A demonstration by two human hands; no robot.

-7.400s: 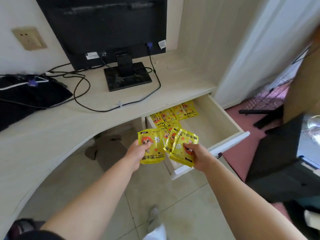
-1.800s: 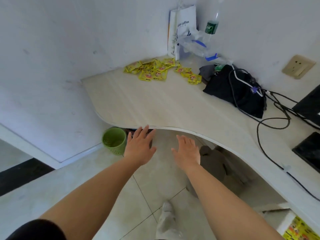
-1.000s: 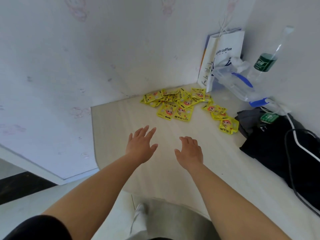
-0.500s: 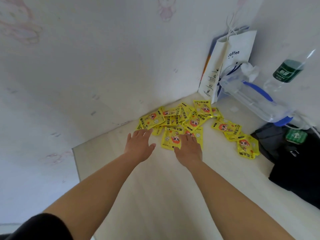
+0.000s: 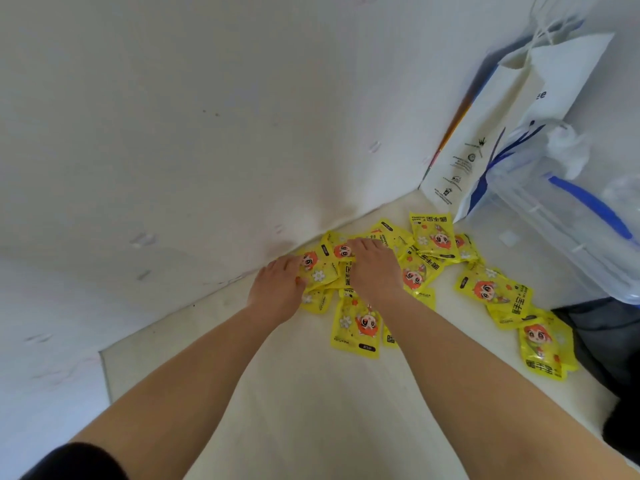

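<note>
Several yellow packets (image 5: 356, 323) with an orange-haired cartoon figure lie scattered on the pale desk (image 5: 311, 410), in the corner against the white wall. My left hand (image 5: 277, 289) lies at the pile's left edge, fingers fairly straight, its thumb touching the edge of one packet (image 5: 317, 270). My right hand (image 5: 372, 268) rests palm down on top of the pile's middle, with its fingers stretched toward the wall. More packets (image 5: 495, 292) lie loose to the right, apart from both hands.
A white paper bag (image 5: 485, 133) stands against the wall at the back right. Beside it lies a clear plastic container with blue trim (image 5: 571, 209). Dark fabric (image 5: 609, 341) covers the desk's right edge. The desk's left edge (image 5: 104, 372) drops off near the wall.
Both hands have moved forward from the pile's near edge onto the packets. The view has closed in on the corner. Earlier I held packets at an open drawer.
</note>
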